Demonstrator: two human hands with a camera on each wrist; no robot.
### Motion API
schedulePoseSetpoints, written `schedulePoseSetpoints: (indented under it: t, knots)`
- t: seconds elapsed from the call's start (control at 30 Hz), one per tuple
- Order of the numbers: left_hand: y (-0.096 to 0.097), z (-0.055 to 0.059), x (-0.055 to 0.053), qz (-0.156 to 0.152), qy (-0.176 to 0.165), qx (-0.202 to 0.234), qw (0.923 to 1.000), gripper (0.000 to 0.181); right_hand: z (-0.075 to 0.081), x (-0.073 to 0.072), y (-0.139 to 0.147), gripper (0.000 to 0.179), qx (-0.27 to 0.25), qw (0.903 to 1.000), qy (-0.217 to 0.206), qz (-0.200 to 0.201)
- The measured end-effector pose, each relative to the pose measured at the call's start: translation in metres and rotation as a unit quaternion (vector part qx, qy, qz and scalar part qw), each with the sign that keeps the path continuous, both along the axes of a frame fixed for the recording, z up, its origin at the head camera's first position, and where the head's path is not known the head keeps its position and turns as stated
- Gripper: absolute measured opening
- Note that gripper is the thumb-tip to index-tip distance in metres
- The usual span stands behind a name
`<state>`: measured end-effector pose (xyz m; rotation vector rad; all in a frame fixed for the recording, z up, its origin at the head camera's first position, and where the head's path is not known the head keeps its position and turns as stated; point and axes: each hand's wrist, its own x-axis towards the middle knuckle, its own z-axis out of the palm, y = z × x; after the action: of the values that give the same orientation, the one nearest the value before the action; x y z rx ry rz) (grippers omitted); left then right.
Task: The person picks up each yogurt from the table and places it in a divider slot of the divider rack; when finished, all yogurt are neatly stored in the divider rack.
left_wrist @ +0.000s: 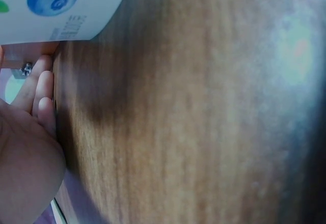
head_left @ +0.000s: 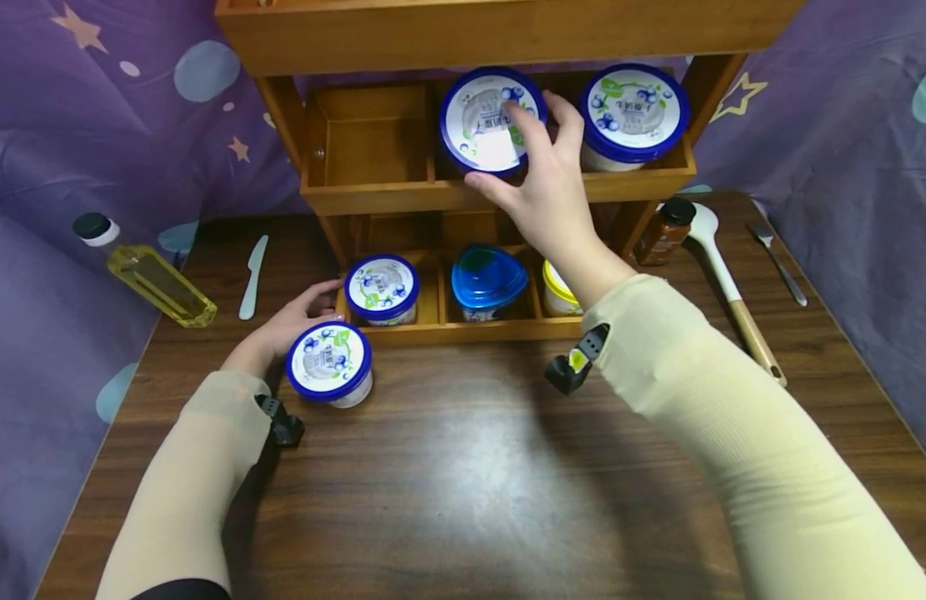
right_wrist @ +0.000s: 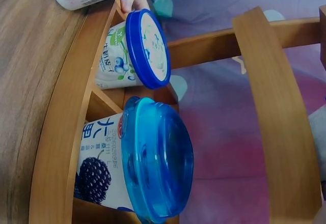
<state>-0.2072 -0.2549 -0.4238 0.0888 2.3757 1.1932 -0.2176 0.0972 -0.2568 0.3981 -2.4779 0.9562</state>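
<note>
My right hand (head_left: 548, 187) grips a blueberry yogurt tub (head_left: 481, 137) with a blue-rimmed lid in the upper shelf's middle section. The thumb is at the lid's near rim, with fingers over its right side. A matching tub (head_left: 635, 117) stands to its right. My left hand (head_left: 286, 325) rests at the lower shelf's left end, its fingers (left_wrist: 43, 89) extended along the wood. Close beside that hand, a blueberry tub (head_left: 329, 362) stands on the table. Another blueberry tub (right_wrist: 140, 51) occupies the lower left section.
On the wooden rack (head_left: 372, 200), the lower tier also holds a blue-domed tub (right_wrist: 158, 158) and a yellow-lidded tub (head_left: 558, 292). An oil bottle (head_left: 162, 283) and pale knife (head_left: 253, 279) lie left. To the right are a spice jar (head_left: 663, 233), spoon (head_left: 725, 275) and fork (head_left: 779, 265).
</note>
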Motion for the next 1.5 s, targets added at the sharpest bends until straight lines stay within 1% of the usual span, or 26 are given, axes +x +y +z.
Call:
schedulePoseSetpoints:
  t: [0.1, 0.27, 0.53, 0.83, 0.97, 1.07, 1.2, 1.27, 1.3, 1.43, 1.5]
  knots:
    - [0.001, 0.000, 0.001, 0.001, 0.000, 0.001, 1.0000, 0.075, 0.001, 0.000, 0.000, 0.074, 0.004, 1.0000, -0.006, -0.005]
    - [0.000, -0.002, -0.001, -0.004, 0.008, 0.017, 0.9998, 0.073, 0.003, 0.001, 0.000, 0.075, 0.010, 0.9997, -0.022, -0.011]
    - [0.000, -0.002, -0.001, 0.004, -0.005, 0.017, 0.9998, 0.073, 0.002, 0.004, 0.000, 0.076, 0.003, 0.9988, -0.047, -0.013]
    - [0.001, -0.003, 0.000, 0.007, 0.002, 0.017, 0.9998, 0.077, -0.003, 0.012, 0.004, 0.084, 0.000, 0.9985, -0.054, 0.005]
    - [0.001, -0.003, 0.000, 0.009, 0.000, 0.018, 0.9998, 0.077, -0.007, 0.020, 0.009, 0.088, 0.003, 0.9993, -0.032, 0.019]
    - [0.001, -0.002, 0.000, 0.005, 0.004, 0.024, 0.9997, 0.077, -0.013, 0.025, 0.012, 0.088, -0.005, 0.9991, 0.004, 0.041]
    - [0.009, 0.016, 0.007, -0.002, 0.001, 0.030, 0.9996, 0.073, -0.019, 0.030, 0.014, 0.087, -0.045, 0.9952, 0.028, 0.082]
    - [0.009, 0.018, 0.008, 0.001, -0.004, 0.032, 0.9995, 0.071, -0.023, 0.033, 0.015, 0.087, -0.068, 0.9921, 0.034, 0.100]
    - [0.009, 0.017, 0.008, 0.002, -0.005, 0.032, 0.9995, 0.071, -0.025, 0.033, 0.015, 0.087, -0.073, 0.9908, 0.040, 0.107]
    - [0.001, 0.000, 0.000, 0.004, 0.002, 0.031, 0.9995, 0.073, -0.038, 0.038, 0.013, 0.088, -0.075, 0.9853, 0.074, 0.135]
    - [0.000, -0.003, 0.000, 0.005, 0.003, 0.025, 0.9997, 0.074, -0.046, 0.041, 0.011, 0.088, -0.071, 0.9825, 0.080, 0.152]
